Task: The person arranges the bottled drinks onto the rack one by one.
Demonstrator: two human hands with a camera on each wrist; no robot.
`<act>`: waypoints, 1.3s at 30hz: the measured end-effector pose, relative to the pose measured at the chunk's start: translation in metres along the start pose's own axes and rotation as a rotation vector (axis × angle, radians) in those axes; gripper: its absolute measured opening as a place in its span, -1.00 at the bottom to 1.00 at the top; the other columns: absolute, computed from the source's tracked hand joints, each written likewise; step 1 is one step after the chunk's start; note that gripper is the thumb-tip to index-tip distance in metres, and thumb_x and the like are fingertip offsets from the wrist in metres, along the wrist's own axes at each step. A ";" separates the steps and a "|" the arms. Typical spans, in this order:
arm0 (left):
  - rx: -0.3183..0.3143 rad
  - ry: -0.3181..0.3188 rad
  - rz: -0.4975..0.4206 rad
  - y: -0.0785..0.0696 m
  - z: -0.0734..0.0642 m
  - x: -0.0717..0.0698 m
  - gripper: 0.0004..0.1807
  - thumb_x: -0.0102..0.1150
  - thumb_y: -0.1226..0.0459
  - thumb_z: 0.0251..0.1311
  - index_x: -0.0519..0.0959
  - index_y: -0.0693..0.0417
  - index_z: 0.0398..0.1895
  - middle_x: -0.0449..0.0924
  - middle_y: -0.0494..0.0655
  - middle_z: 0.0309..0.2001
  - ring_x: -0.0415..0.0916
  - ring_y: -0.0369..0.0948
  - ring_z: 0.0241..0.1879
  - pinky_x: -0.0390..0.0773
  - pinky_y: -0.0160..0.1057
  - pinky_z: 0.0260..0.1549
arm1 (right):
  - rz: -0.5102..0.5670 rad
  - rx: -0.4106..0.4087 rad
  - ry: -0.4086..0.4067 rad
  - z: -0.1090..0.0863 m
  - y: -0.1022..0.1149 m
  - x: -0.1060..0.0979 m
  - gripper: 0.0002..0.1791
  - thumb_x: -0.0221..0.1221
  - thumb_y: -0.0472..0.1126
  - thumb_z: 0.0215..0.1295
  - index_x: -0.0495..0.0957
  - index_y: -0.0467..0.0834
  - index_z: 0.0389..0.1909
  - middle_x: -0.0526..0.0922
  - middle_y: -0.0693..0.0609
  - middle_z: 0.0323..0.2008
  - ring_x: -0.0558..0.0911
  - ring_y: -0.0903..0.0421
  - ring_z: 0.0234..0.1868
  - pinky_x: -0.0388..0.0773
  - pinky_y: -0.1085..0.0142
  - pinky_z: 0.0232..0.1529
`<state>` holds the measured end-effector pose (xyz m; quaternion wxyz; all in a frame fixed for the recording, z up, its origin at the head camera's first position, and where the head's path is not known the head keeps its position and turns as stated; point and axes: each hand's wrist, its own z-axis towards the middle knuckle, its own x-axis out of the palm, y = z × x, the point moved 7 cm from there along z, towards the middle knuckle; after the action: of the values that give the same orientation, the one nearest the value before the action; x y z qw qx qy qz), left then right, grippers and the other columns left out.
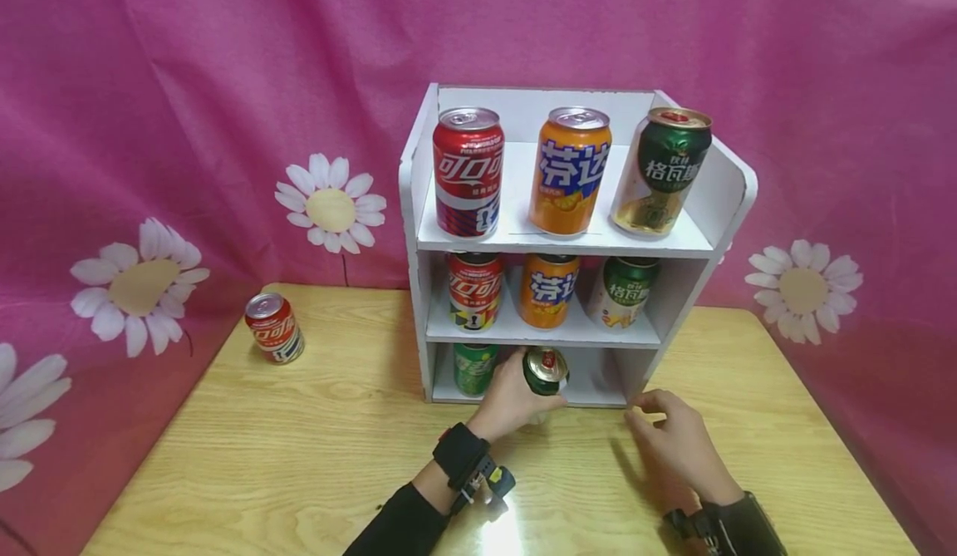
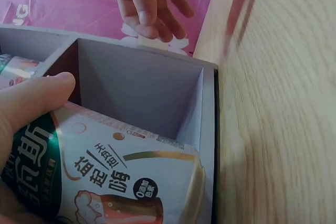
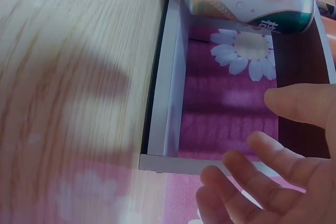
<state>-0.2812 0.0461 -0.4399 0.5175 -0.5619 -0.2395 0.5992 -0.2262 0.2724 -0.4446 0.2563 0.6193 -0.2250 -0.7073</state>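
My left hand (image 1: 512, 402) grips a green and white drink can (image 2: 126, 166) with a gold lid, at the front of the bottom compartment of a white shelf (image 1: 489, 247). In the left wrist view the thumb lies over the can's green part, and the can is tilted. A green can (image 1: 474, 368) stands on the bottom shelf, left of the held one. My right hand (image 1: 676, 440) holds nothing; its fingers are loosely bent and spread beside the shelf's lower right corner, as the right wrist view also shows.
On the top shelf stand a red can (image 1: 468, 174), an orange can (image 1: 571, 172) and a green-gold can (image 1: 661, 172). The middle shelf holds red (image 1: 475, 290), orange (image 1: 549, 292) and green-white (image 1: 625, 292) cans. Another red can (image 1: 274, 328) stands on the wooden table (image 1: 314, 456) at left.
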 end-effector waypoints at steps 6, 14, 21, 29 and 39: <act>-0.012 -0.026 0.023 0.005 0.006 -0.001 -0.16 0.55 0.15 -0.20 0.34 0.16 0.19 0.55 -0.03 -0.02 0.50 -0.14 0.00 0.45 -0.24 -0.02 | -0.009 -0.026 -0.012 0.001 0.003 -0.001 -0.70 0.23 -0.17 0.24 0.55 -0.31 -0.13 0.59 -0.23 -0.14 0.60 -0.15 -0.15 0.58 0.12 -0.24; -0.066 -0.026 -0.049 0.015 0.012 0.001 -0.16 0.52 0.17 -0.15 0.30 0.14 0.23 0.53 -0.05 -0.03 0.49 -0.14 -0.02 0.44 -0.24 -0.02 | -0.022 -0.051 -0.008 -0.001 0.002 -0.001 -0.71 0.22 -0.17 0.25 0.56 -0.30 -0.13 0.59 -0.21 -0.14 0.58 -0.17 -0.10 0.59 0.13 -0.26; -0.109 -0.010 -0.112 0.018 0.015 0.001 -0.09 0.50 0.19 -0.11 0.21 0.13 0.32 0.46 -0.01 0.07 0.44 -0.09 0.05 0.41 -0.16 0.05 | -0.028 -0.035 -0.004 0.001 0.000 -0.001 -0.72 0.21 -0.18 0.26 0.55 -0.31 -0.12 0.58 -0.20 -0.13 0.57 -0.17 -0.08 0.58 0.10 -0.22; -0.092 0.017 -0.141 0.019 0.016 0.003 -0.09 0.46 0.19 -0.04 0.16 0.11 0.36 0.42 0.01 0.14 0.40 -0.08 0.11 0.38 -0.13 0.10 | -0.020 -0.025 0.008 0.001 0.000 -0.001 -0.70 0.21 -0.16 0.26 0.55 -0.30 -0.11 0.58 -0.20 -0.13 0.58 -0.16 -0.10 0.58 0.11 -0.23; -0.139 0.006 -0.149 0.025 0.017 0.006 -0.09 0.45 0.36 -0.12 0.16 0.15 0.33 0.42 0.05 0.12 0.37 -0.04 0.12 0.31 -0.06 0.14 | -0.023 -0.022 -0.007 0.001 -0.002 -0.004 -0.71 0.21 -0.16 0.25 0.56 -0.28 -0.12 0.59 -0.21 -0.13 0.60 -0.15 -0.14 0.58 0.11 -0.24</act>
<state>-0.3048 0.0474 -0.4594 0.5211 -0.5790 -0.3198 0.5393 -0.2268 0.2766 -0.4430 0.2542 0.6164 -0.2108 -0.7149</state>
